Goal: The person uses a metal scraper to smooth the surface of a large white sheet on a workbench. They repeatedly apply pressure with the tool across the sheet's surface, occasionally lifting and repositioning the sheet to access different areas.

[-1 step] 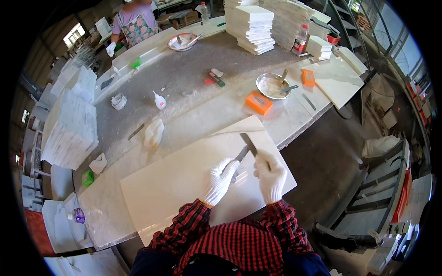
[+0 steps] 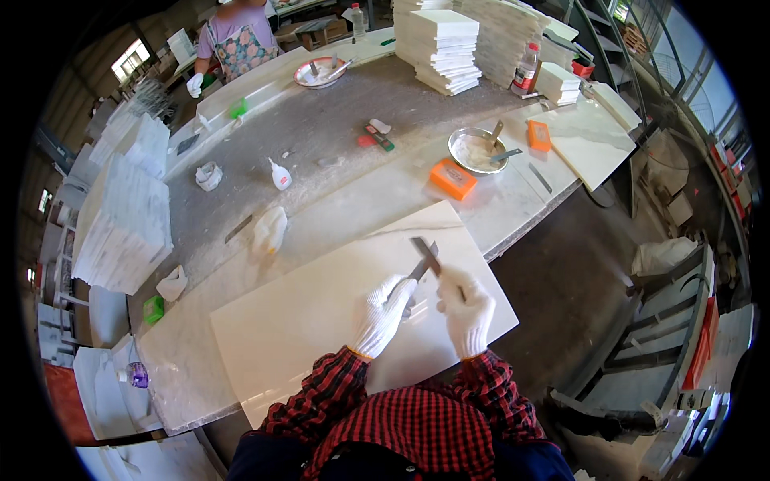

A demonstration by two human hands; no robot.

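White knit gloves cover both hands above a glossy white stone slab (image 2: 281,329) with a grey vein near its far edge. My left hand (image 2: 380,319) is closed around a flat metal scraper (image 2: 416,275), its blade pointing away and to the right. In my right hand (image 2: 467,311), closed as well, is a second, darker scraper (image 2: 424,252) that slants away to the left. The two blades cross just past my fingers and appear to touch. Both scrapers' grip ends are largely hidden inside the gloves.
Beyond the slab are an orange box (image 2: 453,178) and a metal bowl (image 2: 479,151) of pale paste with spatulas. A white squeeze bottle (image 2: 280,174) and a crumpled cloth (image 2: 270,230) lie leftward. Stacked slabs (image 2: 120,224) stand left. A person (image 2: 237,40) in a floral apron is far left.
My right hand has shifted slightly, and its scraper blade has swung left and a little nearer, across the left scraper. My left hand stays almost still.
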